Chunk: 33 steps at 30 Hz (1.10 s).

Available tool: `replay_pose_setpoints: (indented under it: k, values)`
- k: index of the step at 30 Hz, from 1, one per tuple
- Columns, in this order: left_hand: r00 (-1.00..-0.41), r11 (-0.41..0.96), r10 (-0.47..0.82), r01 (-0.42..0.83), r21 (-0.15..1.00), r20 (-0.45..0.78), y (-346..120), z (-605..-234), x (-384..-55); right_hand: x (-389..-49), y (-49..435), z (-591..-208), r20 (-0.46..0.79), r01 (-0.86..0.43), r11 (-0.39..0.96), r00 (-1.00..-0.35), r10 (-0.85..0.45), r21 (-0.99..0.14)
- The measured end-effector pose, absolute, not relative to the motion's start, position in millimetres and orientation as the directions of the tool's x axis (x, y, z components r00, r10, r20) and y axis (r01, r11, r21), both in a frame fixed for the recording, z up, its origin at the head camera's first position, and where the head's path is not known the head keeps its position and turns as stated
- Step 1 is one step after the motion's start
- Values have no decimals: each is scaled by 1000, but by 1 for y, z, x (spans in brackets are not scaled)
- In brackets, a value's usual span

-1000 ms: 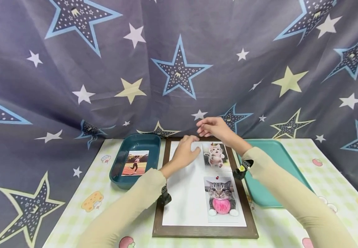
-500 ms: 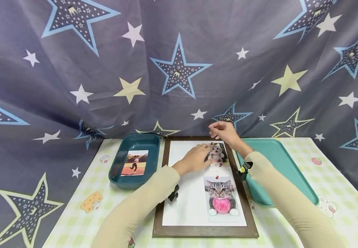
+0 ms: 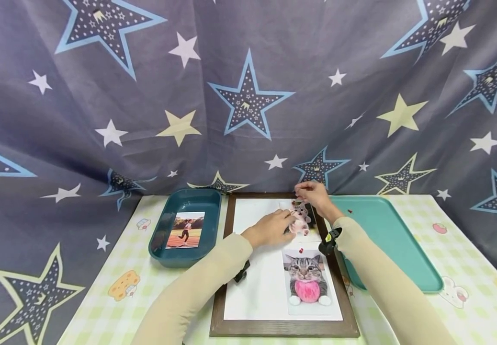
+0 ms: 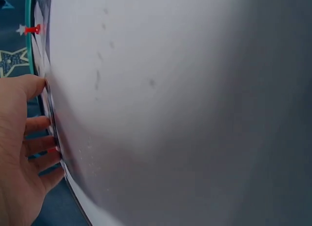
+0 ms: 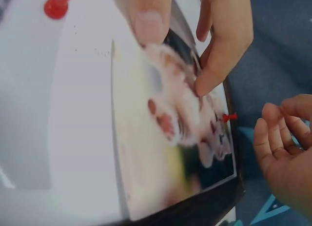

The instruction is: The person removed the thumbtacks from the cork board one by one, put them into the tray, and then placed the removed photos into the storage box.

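A white board [image 3: 253, 297] in a brown wooden frame [image 3: 283, 329] bears two pictures. My left hand [image 3: 271, 228] rests on the upper one, a kitten photo [image 3: 303, 230], its fingers extended over the picture and partly hiding it. Close by the photo's top edge is my right hand [image 3: 314, 193], fingers loosely bent. In the right wrist view a red push pin [image 5: 229, 117] sticks up at that edge, a small gap from the right hand's fingertips. Below lies a photo of a striped cat with a pink ball [image 3: 308, 282], a red push pin [image 3: 301, 250] at its top.
A dark teal bin [image 3: 155, 251] to the left holds a photo of a runner [image 3: 186, 230]. On the right lies a green tray [image 3: 386, 244] with a small red pin [image 3: 350, 211]. A checked cloth [image 3: 102, 316] covers the table, and a starry curtain [image 3: 231, 28] hangs behind.
My left hand has moved right from over the bare board onto the kitten photo. My right hand has shifted right and lower, close to the photo's top edge.
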<state>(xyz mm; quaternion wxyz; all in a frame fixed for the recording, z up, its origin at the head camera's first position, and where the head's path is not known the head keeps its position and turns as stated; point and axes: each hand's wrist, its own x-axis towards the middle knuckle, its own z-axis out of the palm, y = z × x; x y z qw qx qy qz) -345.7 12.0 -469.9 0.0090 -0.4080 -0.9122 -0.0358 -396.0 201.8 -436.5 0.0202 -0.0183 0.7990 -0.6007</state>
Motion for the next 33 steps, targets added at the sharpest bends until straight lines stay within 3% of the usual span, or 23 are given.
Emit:
replay_pose_setpoints:
  k: [8, 22, 33]
  values:
    - [-654, 654, 756, 757, 3, 25, 13, -468, -348, -406, 207, -452, -91, 66, 271, -993, -78, -960]
    - [-659, 659, 752, 752, 25, -8, 14, -464, -341, -408, 215, -465, -182, 95, 372, -961, -206, -923]
    - [-664, 664, 747, 747, -2, -7, 16, -464, -343, -414, 214, -462, -231, 136, 351, -942, -244, -926]
